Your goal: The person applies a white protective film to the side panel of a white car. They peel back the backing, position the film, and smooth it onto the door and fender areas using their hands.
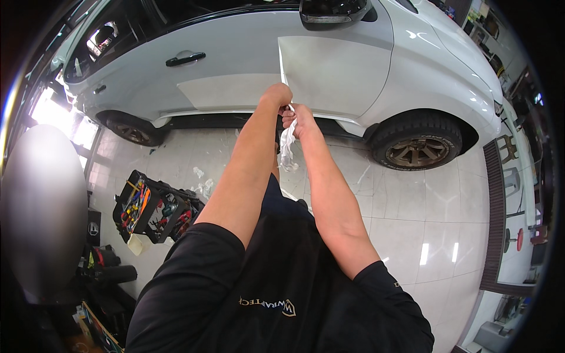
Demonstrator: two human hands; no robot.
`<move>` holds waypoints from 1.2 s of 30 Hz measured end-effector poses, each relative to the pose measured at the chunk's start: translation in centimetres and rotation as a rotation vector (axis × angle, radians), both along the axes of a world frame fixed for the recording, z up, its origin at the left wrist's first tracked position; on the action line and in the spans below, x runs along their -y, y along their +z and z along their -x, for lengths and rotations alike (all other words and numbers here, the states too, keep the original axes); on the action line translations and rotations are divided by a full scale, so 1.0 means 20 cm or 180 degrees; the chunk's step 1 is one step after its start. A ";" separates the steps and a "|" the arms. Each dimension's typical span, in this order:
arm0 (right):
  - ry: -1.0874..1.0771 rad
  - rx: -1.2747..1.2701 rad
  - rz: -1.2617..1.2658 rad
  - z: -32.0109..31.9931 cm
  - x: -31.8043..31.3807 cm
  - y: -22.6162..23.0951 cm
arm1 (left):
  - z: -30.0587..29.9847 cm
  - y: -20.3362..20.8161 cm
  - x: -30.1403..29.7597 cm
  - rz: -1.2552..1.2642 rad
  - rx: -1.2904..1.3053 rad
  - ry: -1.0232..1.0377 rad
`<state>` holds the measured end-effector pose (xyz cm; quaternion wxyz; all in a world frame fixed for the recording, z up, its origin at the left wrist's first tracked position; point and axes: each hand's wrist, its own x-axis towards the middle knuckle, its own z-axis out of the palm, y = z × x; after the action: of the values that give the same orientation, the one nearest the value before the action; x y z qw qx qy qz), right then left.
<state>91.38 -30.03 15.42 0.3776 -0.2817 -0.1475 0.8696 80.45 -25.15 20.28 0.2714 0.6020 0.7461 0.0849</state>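
A white car door [241, 53] stands in front of me, with lighter cream-toned patches on its lower half. From the upper corner of the larger patch, a thin white film strip [282, 67] runs down to my hands. My left hand [278, 95] is closed around the strip, its fingers partly hidden behind the wrist. Just below and to the right, my right hand [301, 119] grips the same film with curled fingers. A crumpled tail of the film [287, 150] dangles beneath both hands. The hands are close together, near the door's lower edge.
An open black tool case [154, 206] with several hand tools sits on the tiled floor at left. White scraps [203, 185] lie beside it. The front wheel [416, 152] is at right, the side mirror [334, 13] above. A blurred pale shape [42, 212] blocks the far left.
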 end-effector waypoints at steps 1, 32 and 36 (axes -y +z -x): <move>0.0005 0.0001 -0.0011 -0.02 0.00 0.00 | -0.02 0.01 0.00 0.0038 0.0064 0.0029; -0.0019 -0.0059 -0.0067 -0.06 0.17 0.02 | -0.06 0.02 0.15 0.0035 -0.0132 -0.0294; -0.0124 -0.0002 -0.0087 -0.09 0.17 0.00 | -0.12 0.06 0.19 0.0120 0.0104 -0.0032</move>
<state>93.22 -33.38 15.50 0.3983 -0.2791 -0.1538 0.8601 82.86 -28.99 21.51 0.2952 0.5991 0.7400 0.0793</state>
